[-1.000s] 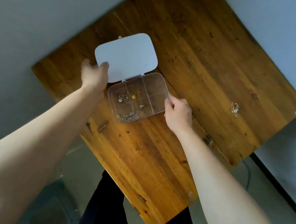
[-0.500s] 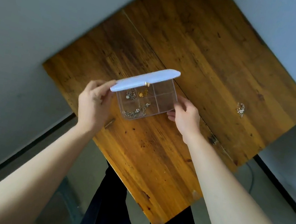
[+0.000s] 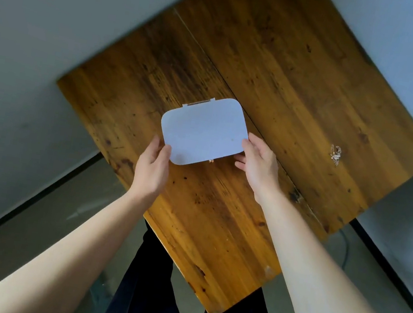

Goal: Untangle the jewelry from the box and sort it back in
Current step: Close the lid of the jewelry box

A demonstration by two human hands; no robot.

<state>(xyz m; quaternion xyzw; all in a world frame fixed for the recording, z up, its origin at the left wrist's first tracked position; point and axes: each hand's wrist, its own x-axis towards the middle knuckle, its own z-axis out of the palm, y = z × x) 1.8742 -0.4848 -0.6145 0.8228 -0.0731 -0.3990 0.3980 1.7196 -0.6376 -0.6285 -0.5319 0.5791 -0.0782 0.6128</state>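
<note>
The jewelry box point(image 3: 204, 131) lies on the wooden table point(image 3: 280, 73) with its pale white lid down, so the compartments and the pieces inside are hidden. A small gold clasp shows at its near edge. My left hand point(image 3: 152, 164) grips the box's near left corner with thumb on the lid. My right hand point(image 3: 258, 162) holds the right side, fingers curled under the edge. A small silver tangle of jewelry point(image 3: 335, 154) lies loose on the table far to the right, apart from both hands.
The table stands in a corner between two grey walls point(image 3: 45, 22). Its near corner point(image 3: 213, 311) points toward my dark trousers point(image 3: 158, 297). A dark baseboard and a cable point(image 3: 344, 254) run along the floor at right.
The lid, fully open a second ago and half lowered half a second ago, now lies shut over the compartments. My left hand moved from the lid's far edge to the near left corner.
</note>
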